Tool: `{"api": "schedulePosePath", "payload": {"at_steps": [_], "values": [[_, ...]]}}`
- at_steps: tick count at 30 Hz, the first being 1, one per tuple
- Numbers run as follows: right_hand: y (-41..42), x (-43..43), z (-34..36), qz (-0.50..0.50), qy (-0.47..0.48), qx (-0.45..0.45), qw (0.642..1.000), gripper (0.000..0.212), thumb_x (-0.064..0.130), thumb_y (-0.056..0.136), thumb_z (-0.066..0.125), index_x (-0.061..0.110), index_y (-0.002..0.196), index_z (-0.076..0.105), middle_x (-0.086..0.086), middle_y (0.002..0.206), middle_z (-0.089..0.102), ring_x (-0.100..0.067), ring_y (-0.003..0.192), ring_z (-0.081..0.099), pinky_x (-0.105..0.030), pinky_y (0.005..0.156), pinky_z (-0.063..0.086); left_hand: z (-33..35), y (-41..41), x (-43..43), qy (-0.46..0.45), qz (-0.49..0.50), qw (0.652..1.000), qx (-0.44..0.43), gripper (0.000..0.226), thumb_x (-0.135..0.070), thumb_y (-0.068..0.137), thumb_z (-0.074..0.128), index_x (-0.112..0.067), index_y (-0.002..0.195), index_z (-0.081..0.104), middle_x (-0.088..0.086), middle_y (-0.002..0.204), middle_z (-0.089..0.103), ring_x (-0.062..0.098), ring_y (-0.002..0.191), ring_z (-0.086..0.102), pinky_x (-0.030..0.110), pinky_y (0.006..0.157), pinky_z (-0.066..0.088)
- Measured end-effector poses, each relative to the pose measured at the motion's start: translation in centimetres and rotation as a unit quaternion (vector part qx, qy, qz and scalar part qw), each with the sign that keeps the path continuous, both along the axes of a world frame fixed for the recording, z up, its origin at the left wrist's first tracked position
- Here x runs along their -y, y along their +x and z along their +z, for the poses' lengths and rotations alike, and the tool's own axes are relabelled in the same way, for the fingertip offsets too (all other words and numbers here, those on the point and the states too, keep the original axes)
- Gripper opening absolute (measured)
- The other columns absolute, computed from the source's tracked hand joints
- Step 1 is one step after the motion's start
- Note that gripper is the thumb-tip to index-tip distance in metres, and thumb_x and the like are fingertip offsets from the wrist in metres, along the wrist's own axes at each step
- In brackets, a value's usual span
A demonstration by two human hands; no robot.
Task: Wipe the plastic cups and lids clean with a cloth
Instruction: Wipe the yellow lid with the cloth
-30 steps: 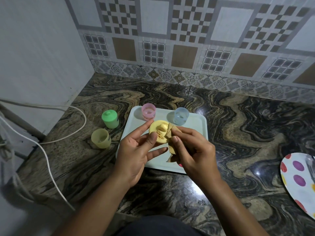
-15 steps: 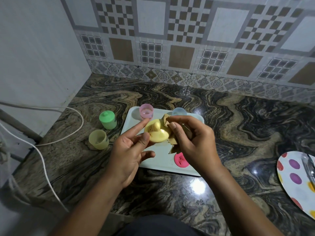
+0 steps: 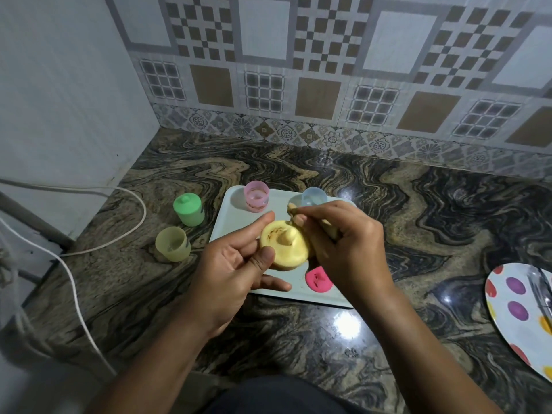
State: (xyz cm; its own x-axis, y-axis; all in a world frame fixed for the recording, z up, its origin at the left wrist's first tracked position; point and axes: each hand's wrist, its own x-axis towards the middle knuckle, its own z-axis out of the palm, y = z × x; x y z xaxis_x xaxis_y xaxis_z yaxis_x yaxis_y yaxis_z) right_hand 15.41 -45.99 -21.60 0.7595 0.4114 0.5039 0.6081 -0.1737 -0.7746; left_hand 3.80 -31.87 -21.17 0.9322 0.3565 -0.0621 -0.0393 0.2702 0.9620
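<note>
- Left of the tray (image 3: 231,213), well apart from it, a white cable (image 3: 74,279) is seen looped across the marbled countertop (image 3: 418,234).
- Just left of the tray, a green cup (image 3: 188,210) with its lid fitted is found upright; a yellow cup (image 3: 173,244) without a lid is stood near it, towards the viewer.
- On the tray's far edge, a pink cup (image 3: 256,196) and a blue cup (image 3: 313,197) are placed upright, both uncovered.
- Above the tray's middle, a yellow lid (image 3: 285,246) is held by the left hand (image 3: 233,273), pinched between thumb and forefinger, knob side up; brownish marks are noted on its top.
- Against the lid's far rim, a beige cloth (image 3: 328,229) is pressed by the right hand (image 3: 349,249), whose fingers are curled around it.
- On the tray's near right part, a pink lid (image 3: 318,279) is laid flat, partly hidden by the right hand.
- Far right of the tray, a spotted plate (image 3: 516,309) is recorded at the frame edge.
</note>
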Motion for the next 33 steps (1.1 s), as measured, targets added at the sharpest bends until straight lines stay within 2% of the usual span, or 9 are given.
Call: {"api": "schedulePosePath", "payload": {"at_steps": [4, 8, 13, 16, 21, 23, 25, 27, 33], "values": [[0.2, -0.2, 0.4, 0.005, 0.067, -0.199, 0.978, 0.005, 0.018, 0.096, 0.074, 0.019, 0.097, 0.078, -0.003, 0.078, 0.076, -0.023, 0.056, 0.072, -0.048, 0.047, 0.06, 0.5, 0.5, 0.1, -0.026, 0.037, 0.999, 0.003, 0.054, -0.012, 0.087, 0.059, -0.013, 0.141, 0.053, 0.004, 0.116, 0.074, 0.021, 0.098, 0.073, 0.034, 0.063, 0.061], [-1.1, 0.2, 0.8, 0.037, 0.109, -0.256, 0.96, 0.025, 0.021, 0.086, 0.08, 0.015, 0.11, 0.073, -0.007, 0.083, 0.077, -0.021, 0.063, 0.073, -0.051, 0.053, 0.062, 0.6, 0.9, -0.6, -0.063, 0.087, 0.994, 0.0, 0.042, -0.014, 0.088, 0.058, -0.021, 0.13, 0.062, 0.002, 0.119, 0.073, 0.019, 0.105, 0.071, 0.032, 0.065, 0.06], [-1.6, 0.1, -0.4, 0.054, 0.052, -0.086, 0.993, 0.019, 0.024, 0.092, 0.078, 0.017, 0.11, 0.077, 0.001, 0.099, 0.072, -0.019, 0.078, 0.075, -0.044, 0.061, 0.063, 0.5, 0.8, -0.4, -0.054, 0.056, 0.997, 0.008, 0.044, -0.011, 0.085, 0.059, -0.025, 0.127, 0.06, 0.003, 0.119, 0.073, 0.021, 0.108, 0.071, 0.036, 0.072, 0.06], [-1.6, 0.0, -0.8, 0.065, 0.026, -0.029, 0.997, 0.016, 0.016, 0.093, 0.077, 0.012, 0.108, 0.079, -0.002, 0.097, 0.066, -0.014, 0.066, 0.071, -0.035, 0.054, 0.059, 0.4, 0.7, -0.4, -0.024, 0.054, 0.998, 0.007, 0.049, -0.009, 0.084, 0.059, -0.026, 0.13, 0.058, 0.004, 0.117, 0.074, 0.021, 0.099, 0.073, 0.03, 0.067, 0.059], [-0.5, -0.6, -0.2, 0.0, 0.011, 0.007, 1.0, 0.009, 0.013, 0.091, 0.08, 0.012, 0.1, 0.081, -0.002, 0.089, 0.07, -0.009, 0.068, 0.068, -0.028, 0.061, 0.057, 0.7, 0.4, -0.6, 0.003, 0.036, 0.999, -0.006, 0.054, -0.013, 0.081, 0.061, -0.024, 0.134, 0.057, 0.001, 0.114, 0.075, 0.014, 0.083, 0.068, 0.027, 0.062, 0.057], [0.2, -0.6, -0.1, -0.021, 0.031, -0.059, 0.998, 0.006, 0.018, 0.092, 0.079, 0.016, 0.098, 0.08, 0.005, 0.086, 0.073, -0.012, 0.071, 0.072, -0.038, 0.062, 0.061, 0.8, 0.4, -0.5, -0.004, 0.042, 0.999, -0.006, 0.053, -0.014, 0.081, 0.061, -0.021, 0.134, 0.057, 0.0, 0.116, 0.074, 0.015, 0.086, 0.07, 0.029, 0.063, 0.058], [-0.1, -0.5, 0.2, -0.026, 0.067, -0.12, 0.99, 0.009, 0.02, 0.09, 0.081, 0.014, 0.096, 0.077, 0.007, 0.083, 0.075, -0.01, 0.07, 0.074, -0.035, 0.06, 0.062, 1.0, 0.5, -0.5, -0.019, 0.059, 0.998, -0.005, 0.053, -0.013, 0.081, 0.063, -0.018, 0.134, 0.058, 0.001, 0.114, 0.075, 0.015, 0.086, 0.071, 0.03, 0.064, 0.059], [-0.9, -0.5, 0.4, -0.017, 0.07, -0.084, 0.994, 0.011, 0.02, 0.087, 0.084, 0.015, 0.093, 0.077, 0.008, 0.082, 0.075, -0.007, 0.071, 0.073, -0.029, 0.063, 0.059, 1.1, 0.6, -0.5, -0.03, 0.068, 0.997, -0.005, 0.054, -0.012, 0.08, 0.063, -0.018, 0.133, 0.057, 0.003, 0.11, 0.076, 0.013, 0.085, 0.071, 0.03, 0.065, 0.06], [-1.5, -1.2, 0.3, 0.009, 0.061, 0.002, 0.998, 0.01, 0.018, 0.087, 0.085, 0.012, 0.093, 0.08, -0.001, 0.081, 0.072, -0.013, 0.063, 0.07, -0.038, 0.055, 0.056, 1.3, 0.6, -0.3, -0.017, 0.081, 0.997, -0.001, 0.056, -0.01, 0.078, 0.066, -0.021, 0.132, 0.057, 0.005, 0.11, 0.076, 0.022, 0.092, 0.075, 0.027, 0.065, 0.059]]}}
